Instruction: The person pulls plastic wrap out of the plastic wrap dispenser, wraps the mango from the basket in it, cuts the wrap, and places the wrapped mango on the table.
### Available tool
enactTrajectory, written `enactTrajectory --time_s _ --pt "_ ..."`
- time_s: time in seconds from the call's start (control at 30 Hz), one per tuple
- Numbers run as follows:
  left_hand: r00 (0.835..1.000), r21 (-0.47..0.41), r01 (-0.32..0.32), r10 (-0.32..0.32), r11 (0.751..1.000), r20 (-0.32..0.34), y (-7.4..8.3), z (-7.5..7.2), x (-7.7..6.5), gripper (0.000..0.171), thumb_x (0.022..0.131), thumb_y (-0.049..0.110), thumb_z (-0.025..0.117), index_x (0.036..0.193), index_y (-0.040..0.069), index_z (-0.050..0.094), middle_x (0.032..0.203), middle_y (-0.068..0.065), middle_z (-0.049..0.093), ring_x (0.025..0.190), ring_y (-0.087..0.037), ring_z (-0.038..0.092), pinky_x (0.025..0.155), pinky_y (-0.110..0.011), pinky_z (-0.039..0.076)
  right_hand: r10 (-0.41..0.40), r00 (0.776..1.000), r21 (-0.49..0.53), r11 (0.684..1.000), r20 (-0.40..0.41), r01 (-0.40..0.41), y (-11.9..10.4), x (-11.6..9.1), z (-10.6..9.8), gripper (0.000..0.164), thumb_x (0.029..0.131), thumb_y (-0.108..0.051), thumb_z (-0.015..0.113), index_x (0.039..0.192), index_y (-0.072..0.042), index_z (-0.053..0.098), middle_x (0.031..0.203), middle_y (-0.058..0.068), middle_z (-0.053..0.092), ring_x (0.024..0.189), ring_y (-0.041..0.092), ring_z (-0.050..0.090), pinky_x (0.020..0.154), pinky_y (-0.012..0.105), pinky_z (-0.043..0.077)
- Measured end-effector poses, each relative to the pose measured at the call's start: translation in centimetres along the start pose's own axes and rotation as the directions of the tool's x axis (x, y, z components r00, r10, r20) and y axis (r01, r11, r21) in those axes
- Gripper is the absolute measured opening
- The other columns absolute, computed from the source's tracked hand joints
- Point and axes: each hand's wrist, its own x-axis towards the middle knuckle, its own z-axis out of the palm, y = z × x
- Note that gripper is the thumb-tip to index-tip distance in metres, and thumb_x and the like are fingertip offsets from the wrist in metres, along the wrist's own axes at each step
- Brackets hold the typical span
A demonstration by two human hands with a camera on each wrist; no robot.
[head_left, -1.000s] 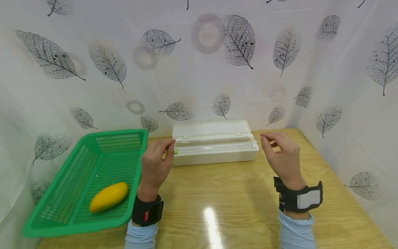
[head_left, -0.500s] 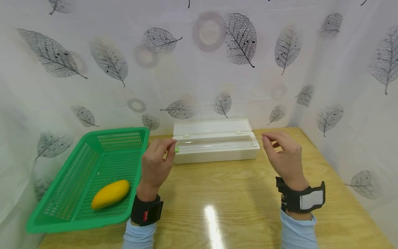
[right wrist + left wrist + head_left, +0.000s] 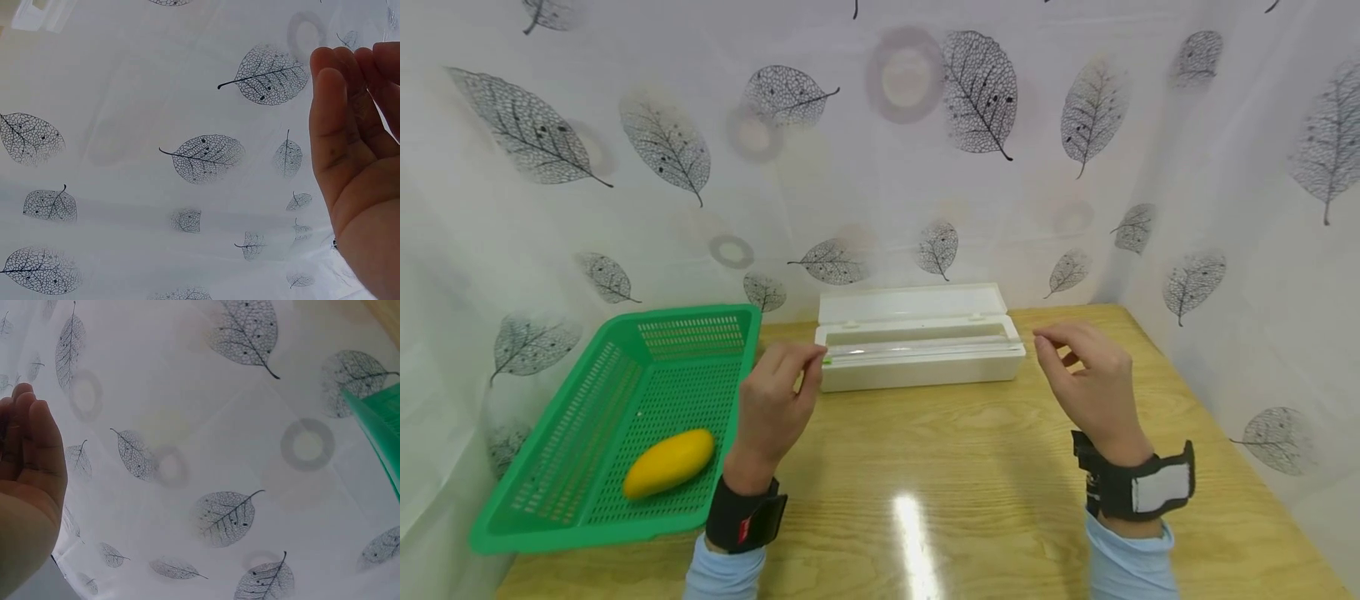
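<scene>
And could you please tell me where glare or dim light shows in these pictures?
Head view: a white glare streak low on the wooden table, glints at the open white box; left wrist view: dim, the left hand in shade; right wrist view: dim too, the right hand shaded.

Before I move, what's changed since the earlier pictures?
The left hand and right hand have both shifted slightly lower relative to the white box in the head view. Nothing was visibly taken up or released: each still pinches the clear film. The box, green basket and yellow fruit stayed put.
</scene>
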Motion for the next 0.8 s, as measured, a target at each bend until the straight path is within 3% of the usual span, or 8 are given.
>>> enactTrajectory --time_s 0.8 --pt "1.000 0.000 -0.011 0.011 1.000 -0.005 0.45 -0.54 0.11 0.023 0.101 0.015 0.054 0.096 -0.001 0.070 0.083 -0.011 0.066 0.070 -0.024 0.061 0.055 -0.034 0.051 -0.009 1.000 0.013 1.000 -0.030 0.009 -0.28 -0.32 -0.40 0.016 0.079 0.009 0.072 0.093 0.002 0.076 0.088 0.013 0.073 0.082 -0.006 0.056 0.065 0.009 0.045"
